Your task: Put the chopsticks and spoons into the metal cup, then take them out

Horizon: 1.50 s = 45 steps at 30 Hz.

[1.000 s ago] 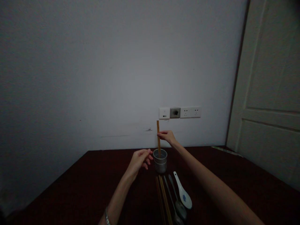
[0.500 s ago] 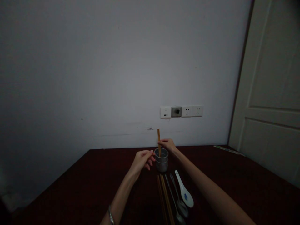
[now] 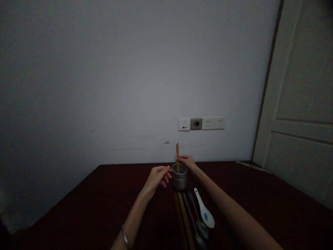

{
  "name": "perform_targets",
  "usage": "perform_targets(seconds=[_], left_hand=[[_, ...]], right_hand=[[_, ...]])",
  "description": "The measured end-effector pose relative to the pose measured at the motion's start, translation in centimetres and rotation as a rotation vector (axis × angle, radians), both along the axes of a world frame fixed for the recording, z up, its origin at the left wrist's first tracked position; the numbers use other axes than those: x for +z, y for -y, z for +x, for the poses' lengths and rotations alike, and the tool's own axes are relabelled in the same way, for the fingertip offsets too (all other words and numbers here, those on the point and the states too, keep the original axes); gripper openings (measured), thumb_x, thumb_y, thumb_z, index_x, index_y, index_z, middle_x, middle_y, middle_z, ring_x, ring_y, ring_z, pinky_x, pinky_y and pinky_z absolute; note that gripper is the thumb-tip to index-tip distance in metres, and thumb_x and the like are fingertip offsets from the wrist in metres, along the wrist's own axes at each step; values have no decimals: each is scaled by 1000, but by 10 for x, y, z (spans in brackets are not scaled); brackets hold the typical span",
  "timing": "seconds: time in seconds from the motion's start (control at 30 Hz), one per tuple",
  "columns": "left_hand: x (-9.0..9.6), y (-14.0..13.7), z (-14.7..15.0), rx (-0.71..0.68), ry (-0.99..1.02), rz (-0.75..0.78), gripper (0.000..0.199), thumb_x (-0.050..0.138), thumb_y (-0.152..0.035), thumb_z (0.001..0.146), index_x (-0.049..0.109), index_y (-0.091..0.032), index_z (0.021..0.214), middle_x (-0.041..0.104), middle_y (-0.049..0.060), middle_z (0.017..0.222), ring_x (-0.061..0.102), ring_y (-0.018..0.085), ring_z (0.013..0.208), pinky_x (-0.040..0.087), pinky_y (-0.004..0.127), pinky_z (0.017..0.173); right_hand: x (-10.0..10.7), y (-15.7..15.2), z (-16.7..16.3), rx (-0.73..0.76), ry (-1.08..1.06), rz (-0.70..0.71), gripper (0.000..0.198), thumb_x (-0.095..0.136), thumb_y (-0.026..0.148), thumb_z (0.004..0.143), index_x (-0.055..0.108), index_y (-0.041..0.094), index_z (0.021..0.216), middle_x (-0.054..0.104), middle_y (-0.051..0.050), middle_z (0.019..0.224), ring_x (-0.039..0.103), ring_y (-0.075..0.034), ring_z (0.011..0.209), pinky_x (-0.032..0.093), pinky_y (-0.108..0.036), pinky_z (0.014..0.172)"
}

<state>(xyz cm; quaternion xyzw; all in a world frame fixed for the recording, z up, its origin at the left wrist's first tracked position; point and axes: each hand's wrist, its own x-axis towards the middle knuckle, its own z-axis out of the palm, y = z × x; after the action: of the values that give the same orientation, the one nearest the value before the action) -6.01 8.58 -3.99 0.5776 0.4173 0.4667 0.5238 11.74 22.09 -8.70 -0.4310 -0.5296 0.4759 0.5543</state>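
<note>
A grey metal cup (image 3: 179,182) stands upright on the dark red table, with a pair of wooden chopsticks (image 3: 178,152) upright in it. My right hand (image 3: 186,161) pinches these chopsticks above the rim. On the cup's left, the thumb and forefinger of my left hand (image 3: 158,176) are closed at the rim, while its other fingers curl loosely. Nearer to me lie more wooden chopsticks (image 3: 184,220), two metal spoons (image 3: 199,222) side by side, and a white spoon (image 3: 204,209) with a blue mark. The chopsticks' lower ends are hidden inside the cup.
The dark red table (image 3: 125,184) meets a pale wall (image 3: 130,86) at the back. White sockets (image 3: 208,123) and a grey plate (image 3: 196,124) are set in the wall. A panelled door (image 3: 299,104) rises on the right, and a flat strip (image 3: 252,166) lies at the back right.
The tops of the chopsticks in the cup have shifted slightly right and now show a small gap between them. My right hand has moved a little right; my left hand has hardly moved.
</note>
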Motion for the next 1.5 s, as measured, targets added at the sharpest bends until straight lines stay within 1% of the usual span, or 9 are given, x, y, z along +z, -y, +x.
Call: perform_targets(seconds=[0.13, 0.5, 0.7, 0.93, 1.13, 1.33, 1.4, 1.5], left_hand=[[-1, 0, 0, 1, -2, -10, 40, 57, -48, 70, 60, -9, 78, 57, 2, 61, 48, 6, 42, 37, 15, 33], [-2, -1, -2, -18, -19, -2, 40, 56, -48, 71, 60, -9, 80, 57, 2, 62, 48, 6, 43, 37, 15, 33], [-3, -2, -2, -12, -37, -26, 40, 56, -48, 70, 60, -10, 79, 57, 2, 62, 48, 6, 43, 37, 15, 33], [-4, -2, -2, -14, -41, -26, 40, 56, -49, 69, 60, -10, 78, 57, 2, 62, 48, 6, 43, 36, 15, 33], [-8, -5, -2, -18, -45, -28, 41, 56, -50, 69, 60, -11, 79, 58, 2, 62, 47, 6, 42, 36, 15, 33], [-10, -6, -3, -31, -50, -23, 40, 56, -49, 69, 60, -10, 79, 58, 2, 62, 48, 6, 42, 37, 16, 33], [-9, -6, -4, -35, -66, -23, 40, 55, -49, 70, 60, -11, 79, 58, 2, 63, 48, 6, 43, 37, 16, 34], [-10, -7, -7, -54, -166, -40, 36, 55, -45, 69, 61, -11, 77, 59, 3, 63, 48, 6, 43, 37, 15, 35]], right_hand=[[-2, 1, -1, 4, 25, 1, 14, 70, 20, 53, 66, 12, 63, 67, -3, 57, 60, -13, 53, 47, -23, 56], [1, 9, -2, 21, 89, 1, 13, 70, 20, 54, 68, 11, 64, 67, -3, 57, 59, -13, 52, 46, -23, 56], [1, 8, -1, 14, 98, -13, 15, 71, 20, 54, 67, 12, 65, 67, -3, 57, 59, -13, 51, 46, -23, 54], [3, 6, 2, 9, 113, 1, 14, 71, 21, 53, 67, 12, 62, 67, -3, 57, 59, -13, 53, 45, -23, 54], [0, 5, 2, 25, 95, 0, 13, 70, 21, 54, 67, 12, 63, 67, -3, 58, 59, -13, 52, 45, -22, 54], [-4, 6, 1, 30, 71, -17, 16, 71, 22, 54, 67, 12, 66, 67, -3, 58, 61, -14, 54, 47, -23, 55], [-4, 5, 2, 25, 62, -26, 18, 72, 21, 55, 67, 12, 69, 68, -4, 62, 62, -14, 56, 48, -23, 57], [-1, 6, 9, 22, 38, -42, 25, 71, 19, 57, 66, 12, 80, 69, -6, 70, 64, -15, 62, 50, -23, 61]])
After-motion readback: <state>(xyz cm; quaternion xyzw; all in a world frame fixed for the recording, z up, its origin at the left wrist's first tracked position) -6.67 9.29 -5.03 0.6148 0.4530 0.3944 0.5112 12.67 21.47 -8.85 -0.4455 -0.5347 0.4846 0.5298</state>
